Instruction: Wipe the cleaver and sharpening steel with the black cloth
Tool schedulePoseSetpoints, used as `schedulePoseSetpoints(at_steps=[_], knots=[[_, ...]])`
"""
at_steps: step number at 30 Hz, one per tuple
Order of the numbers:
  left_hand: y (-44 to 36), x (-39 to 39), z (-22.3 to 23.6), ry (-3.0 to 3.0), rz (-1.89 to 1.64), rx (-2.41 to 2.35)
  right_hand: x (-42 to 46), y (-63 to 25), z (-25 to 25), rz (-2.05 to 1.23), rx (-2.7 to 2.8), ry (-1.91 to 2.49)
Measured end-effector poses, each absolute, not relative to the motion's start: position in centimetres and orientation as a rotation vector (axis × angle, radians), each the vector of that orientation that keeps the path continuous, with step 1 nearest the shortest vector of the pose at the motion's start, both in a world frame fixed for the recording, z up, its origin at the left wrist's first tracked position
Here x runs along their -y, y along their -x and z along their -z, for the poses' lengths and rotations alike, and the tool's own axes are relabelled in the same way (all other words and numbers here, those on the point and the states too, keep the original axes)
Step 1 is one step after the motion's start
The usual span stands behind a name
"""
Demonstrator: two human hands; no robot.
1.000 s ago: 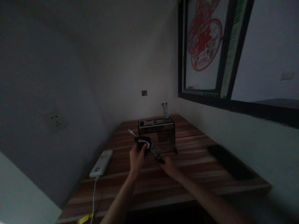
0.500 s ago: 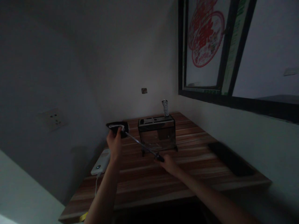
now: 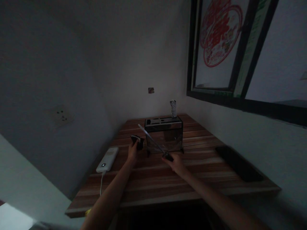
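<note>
My right hand (image 3: 176, 162) is closed around the dark handle of a knife (image 3: 152, 138), whose long narrow blade points up and to the left. My left hand (image 3: 133, 152) pinches a black cloth (image 3: 139, 144) with a pale edge, to the left of the blade and apart from it. Just behind the knife stands a knife block (image 3: 164, 137) with see-through sides and a slotted dark top. From the right end of that top, or from just behind it, a silvery patterned handle (image 3: 173, 108) sticks up.
A white power bank (image 3: 107, 159) with a white cable lies at the left of the wood-grained table (image 3: 153, 188). At the right edge lies a flat black object (image 3: 238, 163). Walls rise on both sides, with a socket (image 3: 61, 115) on the left and a framed window (image 3: 216, 92) on the right.
My left hand with the cloth slid along the blade toward the upper left, came off its tip, then moved back right and lower. The blade is now bare. My right hand kept its grip.
</note>
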State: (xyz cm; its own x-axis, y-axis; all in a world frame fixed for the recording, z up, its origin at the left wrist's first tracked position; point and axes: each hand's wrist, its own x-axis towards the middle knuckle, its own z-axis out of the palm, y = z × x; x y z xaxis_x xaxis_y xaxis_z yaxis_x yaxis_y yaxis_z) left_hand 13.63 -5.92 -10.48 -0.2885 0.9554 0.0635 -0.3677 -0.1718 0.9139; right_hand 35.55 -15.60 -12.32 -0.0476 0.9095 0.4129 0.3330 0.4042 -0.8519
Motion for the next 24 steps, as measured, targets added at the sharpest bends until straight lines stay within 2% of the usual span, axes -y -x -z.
schedulePoseSetpoints(at_steps=[13, 24], knots=[[-13.4, 8.2, 7.2, -0.839, -1.802, -0.892, 15.7, -35.6, 12.0, -0.767, 1.532, 1.084], [-15.4, 10.4, 8.0, -1.443, -1.536, -0.965, 16.5, -35.6, 11.3, -0.911, 1.592, 1.009]])
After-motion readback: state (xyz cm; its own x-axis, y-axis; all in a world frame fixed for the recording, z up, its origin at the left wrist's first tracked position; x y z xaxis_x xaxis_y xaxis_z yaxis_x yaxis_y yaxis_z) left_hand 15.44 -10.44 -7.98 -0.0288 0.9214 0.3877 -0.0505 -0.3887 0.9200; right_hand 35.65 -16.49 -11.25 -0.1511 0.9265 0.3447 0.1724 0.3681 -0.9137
